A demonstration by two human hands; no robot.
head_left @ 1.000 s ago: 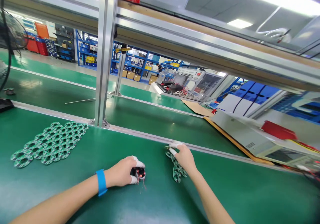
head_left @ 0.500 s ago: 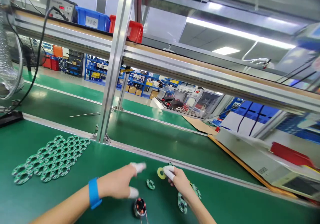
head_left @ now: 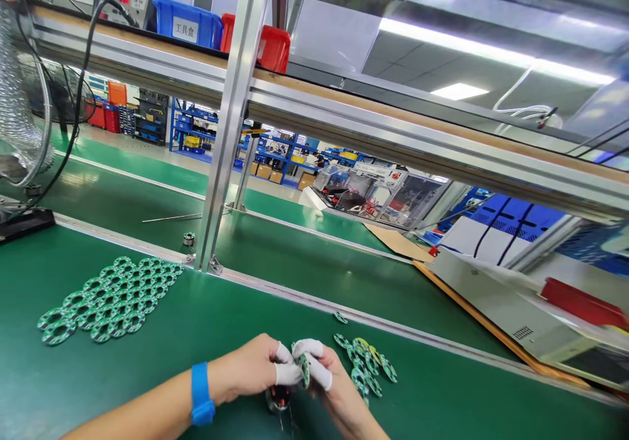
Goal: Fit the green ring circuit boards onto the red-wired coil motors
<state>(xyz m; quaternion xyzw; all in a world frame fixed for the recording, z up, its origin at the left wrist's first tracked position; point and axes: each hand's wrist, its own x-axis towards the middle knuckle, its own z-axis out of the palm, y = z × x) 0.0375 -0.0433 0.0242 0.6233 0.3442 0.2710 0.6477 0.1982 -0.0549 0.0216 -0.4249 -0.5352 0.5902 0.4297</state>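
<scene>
A green ring-shaped circuit board (head_left: 305,370) is held edge-on between my two hands in the head view. My left hand (head_left: 248,369), with a blue wristband and white finger cots, pinches its left edge with thumb and forefinger. White cots also cover fingers of my right hand (head_left: 328,380), which closes on the board from the right. Directly beneath my fingers stands a small motor stator (head_left: 280,399) with copper windings and wire leads, partly hidden by the hands. To the right lies a loose group of ring boards (head_left: 371,382), with yellow rings (head_left: 375,355) among them.
Many ring boards (head_left: 105,309) lie in rows at the left. One more board (head_left: 341,317) rests by the metal rail. An upright aluminium post (head_left: 230,132) rises from the bench, and a grey panelled case (head_left: 486,296) stands at the right. Another small stator (head_left: 189,238) sits behind the rail.
My hands have come together above the stator. The yellow ring has left my right hand, and the lone circuit board between my hands has been picked up. The view has shifted slightly.
</scene>
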